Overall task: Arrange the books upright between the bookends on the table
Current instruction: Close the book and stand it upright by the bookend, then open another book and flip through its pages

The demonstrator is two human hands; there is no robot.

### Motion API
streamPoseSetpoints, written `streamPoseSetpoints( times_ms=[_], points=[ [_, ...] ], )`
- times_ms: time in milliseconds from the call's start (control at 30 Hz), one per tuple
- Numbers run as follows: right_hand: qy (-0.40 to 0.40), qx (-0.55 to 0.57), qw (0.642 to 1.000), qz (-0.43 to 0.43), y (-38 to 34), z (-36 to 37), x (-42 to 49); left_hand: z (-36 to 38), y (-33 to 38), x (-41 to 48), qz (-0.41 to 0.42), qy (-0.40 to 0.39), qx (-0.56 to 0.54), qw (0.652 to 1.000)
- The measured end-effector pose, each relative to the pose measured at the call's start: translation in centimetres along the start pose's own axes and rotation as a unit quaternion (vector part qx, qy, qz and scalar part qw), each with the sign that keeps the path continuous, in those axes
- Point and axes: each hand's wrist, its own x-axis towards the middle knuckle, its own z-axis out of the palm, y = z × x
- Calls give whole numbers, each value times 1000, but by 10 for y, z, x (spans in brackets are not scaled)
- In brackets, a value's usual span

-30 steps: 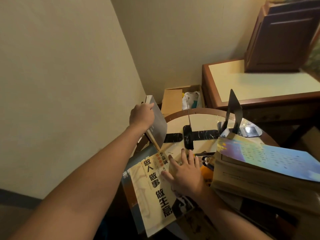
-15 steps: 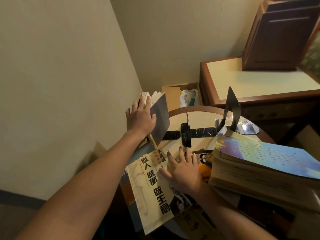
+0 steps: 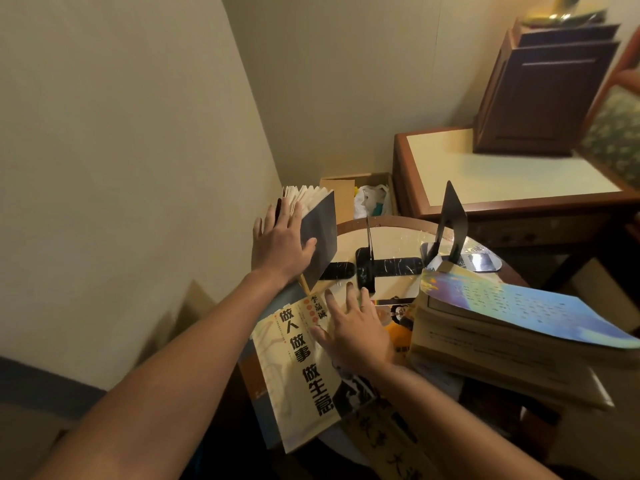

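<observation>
A grey-covered book (image 3: 320,233) stands upright at the left edge of the round table (image 3: 394,237), its pages fanned at the top. My left hand (image 3: 278,244) grips it, thumb on the cover and fingers spread on the far side. Right of it a thin black bookend (image 3: 369,252) rises from a black base, and a second black bookend (image 3: 450,220) stands further right. My right hand (image 3: 356,332) rests flat, fingers spread, on a cream book with large black characters (image 3: 298,368) lying at the table's near edge.
A stack of thick books (image 3: 502,341) with a blue-purple cover on top fills the table's right side. An open cardboard box (image 3: 341,195) with bags sits behind the table. A wooden desk (image 3: 502,174) carrying a dark cabinet (image 3: 540,91) stands at the back right. The wall runs close on the left.
My left hand has turned the grey book from tilted to upright and opened its grip wider across the pages. My right hand stays on the cream book.
</observation>
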Motion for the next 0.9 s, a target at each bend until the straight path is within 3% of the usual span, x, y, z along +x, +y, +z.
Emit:
streamPoseSetpoints(
  times_ms=[133,400,533,633,767,900],
  points=[
    [34,-5,999,-33,-7,-32,-21,-14,12,-22,32,46,-49,997],
    [192,7,978,-85,4,-112,-100,-58,58,-54,80,103,-228,965],
    [287,60,952,-85,35,-131,-136,-76,102,-78,157,43,-297,941],
    [366,111,924,-26,75,-132,-164,-77,144,-105,256,-34,-274,926],
    [430,185,879,90,120,-113,-197,-63,184,-128,379,-39,-205,902],
    [437,253,851,142,146,-89,-216,-59,198,-124,394,-56,-101,912]
  ],
)
